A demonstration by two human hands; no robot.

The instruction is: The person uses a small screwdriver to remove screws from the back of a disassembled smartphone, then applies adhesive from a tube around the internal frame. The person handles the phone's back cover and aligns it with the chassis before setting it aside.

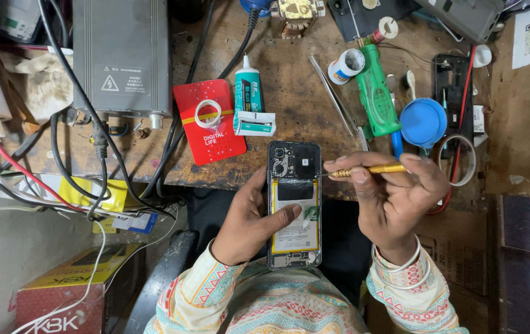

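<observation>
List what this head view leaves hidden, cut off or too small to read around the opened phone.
- Opened phone: left edge hidden by the left hand; bottom end partly hidden by the patterned sleeve.
- Brass screwdriver: rear handle hidden inside the right hand; its tip is too small to tell which screw it meets.
- Grey power supply: cut off by the top edge.

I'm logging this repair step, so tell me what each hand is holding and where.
Left hand holds the opened phone by its left edge, thumb on the battery. Right hand pinches the brass screwdriver along its handle.
</observation>
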